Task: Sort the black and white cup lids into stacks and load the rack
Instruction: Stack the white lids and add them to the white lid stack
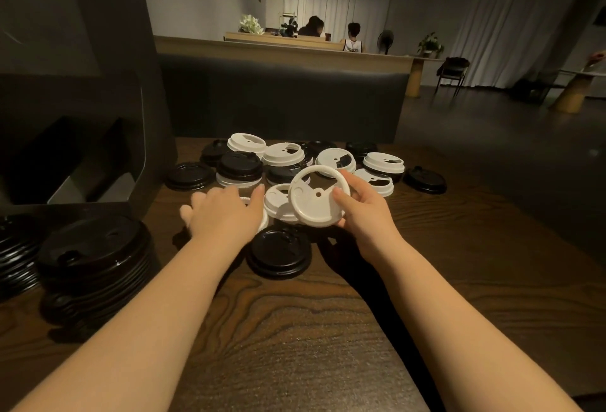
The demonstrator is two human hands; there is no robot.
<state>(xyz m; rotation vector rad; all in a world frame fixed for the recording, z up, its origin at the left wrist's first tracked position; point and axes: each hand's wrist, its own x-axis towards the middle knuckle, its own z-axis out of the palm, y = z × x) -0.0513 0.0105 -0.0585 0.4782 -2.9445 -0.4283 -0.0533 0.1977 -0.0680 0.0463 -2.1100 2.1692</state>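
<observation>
Now, right hand (362,206) grips a white lid (316,197), tilted up off the bench (295,329), underside toward the camera, thumb on the near face, fingers behind the rim. Left hand (226,211) flat and spread, palm down, fingers straight, lying over another white lid at the near edge of the pile; blurred, so contact not certain. Just below, between both hands, one black lid (278,252) sits alone on the bench. Beyond the hands, loose pile (295,162) of black and white lids, mixed, some overlapping. Left of the left hand, a tall black stack (95,257) near the bench edge, a second black stack beside it, cut by the frame. Behind that, dark rack (85,156), its open compartments too dim to tell contents.
</observation>
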